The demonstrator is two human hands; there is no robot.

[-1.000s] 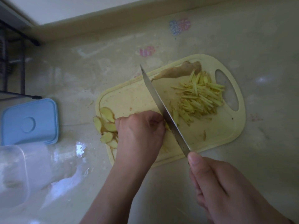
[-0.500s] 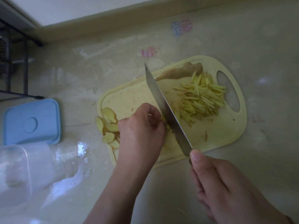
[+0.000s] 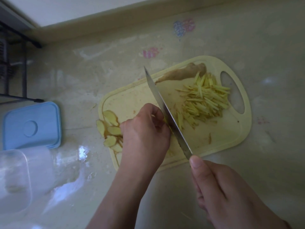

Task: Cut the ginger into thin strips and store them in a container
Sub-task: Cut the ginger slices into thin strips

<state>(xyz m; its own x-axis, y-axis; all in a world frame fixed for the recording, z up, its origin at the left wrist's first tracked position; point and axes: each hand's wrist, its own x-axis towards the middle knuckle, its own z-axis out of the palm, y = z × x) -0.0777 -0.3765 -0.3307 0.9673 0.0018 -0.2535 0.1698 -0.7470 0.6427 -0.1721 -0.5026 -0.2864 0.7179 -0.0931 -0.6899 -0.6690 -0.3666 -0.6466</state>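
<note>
Left hand (image 3: 145,134) curled, apparently pinning ginger; right hand (image 3: 231,194) grips knife (image 3: 166,111)

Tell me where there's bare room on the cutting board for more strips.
Free: the stretch of cutting board between the knife and the handle hole, below the strip pile. Crowded: the left edge, with ginger slices and the left hand.

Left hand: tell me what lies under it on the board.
Ginger slices fan out from beneath the left hand at the cutting board edge. Its curled fingers meet the knife blade. Whatever they pin down is covered.
</note>
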